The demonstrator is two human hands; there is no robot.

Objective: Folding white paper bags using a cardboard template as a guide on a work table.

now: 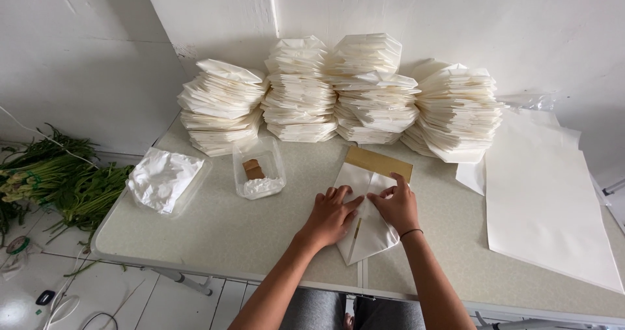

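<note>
Left hand: we are pressing our left hand (pixel 332 214) flat, fingers spread, on the left flap of the paper being folded (pixel 366 220); it is gripping nothing, only holding the sheet down.
Right hand: our right hand (pixel 396 205) is lying on the right flap, fingers half curled, the forefinger pointing far toward the brown card; it is pinning the paper, not clasping it.
Paper being folded: it is lying on the near middle of the table (pixel 247 232), its two side flaps meeting along a centre line under our hands, its near end tapering to a point.
Brown card (pixel 378 162): we are seeing its far end sticking out of the folded paper, apparently serving as a template.
Finished stacks (pixel 338 92): four tall piles of folded white paper are standing along the far edge against the wall.
Flat sheets (pixel 547 200): large unfolded sheets are lying at the right.
Progress: we are judging the work well advanced, many pieces being done; this piece is only part folded, and a supply of flat sheets is waiting.
Clear tub (pixel 259 168): left of the paper, holding a white paste and a brown block.
Crumpled bag (pixel 163 179): farther left, on a tray.
Green stems (pixel 55 180): lying on the floor at far left.
</note>
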